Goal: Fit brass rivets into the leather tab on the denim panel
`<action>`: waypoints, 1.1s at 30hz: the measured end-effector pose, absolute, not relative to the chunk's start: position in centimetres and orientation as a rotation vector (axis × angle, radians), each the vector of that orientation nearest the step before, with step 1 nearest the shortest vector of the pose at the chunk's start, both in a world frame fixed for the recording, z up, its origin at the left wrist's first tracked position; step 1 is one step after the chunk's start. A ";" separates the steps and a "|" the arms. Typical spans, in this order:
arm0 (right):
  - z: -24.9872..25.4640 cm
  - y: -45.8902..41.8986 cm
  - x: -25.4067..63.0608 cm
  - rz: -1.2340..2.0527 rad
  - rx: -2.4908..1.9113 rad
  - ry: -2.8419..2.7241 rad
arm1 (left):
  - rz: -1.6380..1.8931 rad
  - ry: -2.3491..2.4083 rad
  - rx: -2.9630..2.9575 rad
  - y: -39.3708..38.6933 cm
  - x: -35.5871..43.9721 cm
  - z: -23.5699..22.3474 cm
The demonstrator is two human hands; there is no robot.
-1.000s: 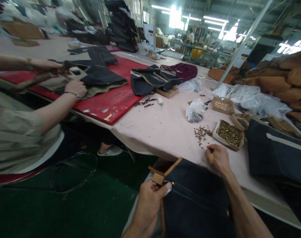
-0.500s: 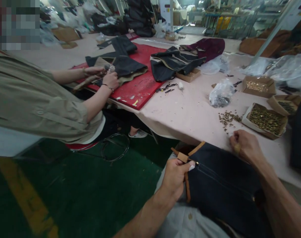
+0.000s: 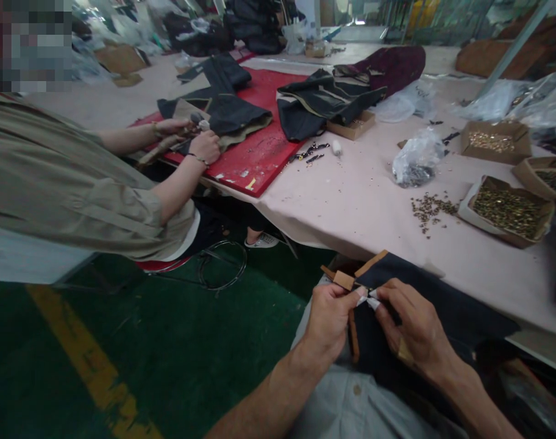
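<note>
Across my lap, against the table edge, lies a dark navy fabric piece (image 3: 461, 302) with tan leather strips (image 3: 355, 341) along its end. My left hand (image 3: 326, 320) grips that end just below a tan leather tab (image 3: 344, 280), thumb on top. My right hand (image 3: 413, 323) pinches right beside the left thumb, over the fabric. Whatever small thing sits between its fingertips is hidden. White tape wraps fingertips on both hands. Loose brass-coloured rivet-like pieces (image 3: 428, 212) lie scattered on the table beyond, beside an open box (image 3: 491, 230) full of them.
On the pink-covered table (image 3: 342, 207) stand another carton (image 3: 492, 152) of small metal parts and a clear plastic bag (image 3: 417, 161). At left, a co-worker's hands (image 3: 205, 146) hold dark fabric over a red board (image 3: 260, 164). A stool (image 3: 223, 265) stands below.
My right hand has come from the table beside the loose metal pieces to the fabric's end, meeting my left fingertips. My left hand keeps its grip. The view has shifted slightly.
</note>
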State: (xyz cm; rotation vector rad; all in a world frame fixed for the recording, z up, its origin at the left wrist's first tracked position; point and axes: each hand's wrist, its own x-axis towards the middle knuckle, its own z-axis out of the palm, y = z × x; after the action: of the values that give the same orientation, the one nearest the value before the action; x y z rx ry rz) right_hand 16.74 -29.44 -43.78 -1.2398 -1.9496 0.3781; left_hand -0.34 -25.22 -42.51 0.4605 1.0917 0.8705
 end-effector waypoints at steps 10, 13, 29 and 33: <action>-42.9 -29.7 16.7 0.698 -1.401 -1.663 | 0.860 1.061 0.542 -25.9 -0.5 -43.1; -43.2 -29.7 16.5 0.710 -1.511 -1.566 | 0.858 1.055 0.584 -26.0 -0.5 -43.4; -49.4 -39.7 28.2 0.296 -2.441 -0.936 | 0.943 0.995 0.326 -22.4 -2.8 -44.0; -52.5 -41.7 28.9 0.644 -2.277 -0.734 | 0.924 0.949 0.253 -21.8 -2.7 -45.0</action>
State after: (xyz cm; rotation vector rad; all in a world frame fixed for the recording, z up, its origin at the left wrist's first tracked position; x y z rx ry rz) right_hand 28.87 -41.68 -52.46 -2.2774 -0.7344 0.6444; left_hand -2.75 -21.77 -44.98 0.2525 0.9488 0.9239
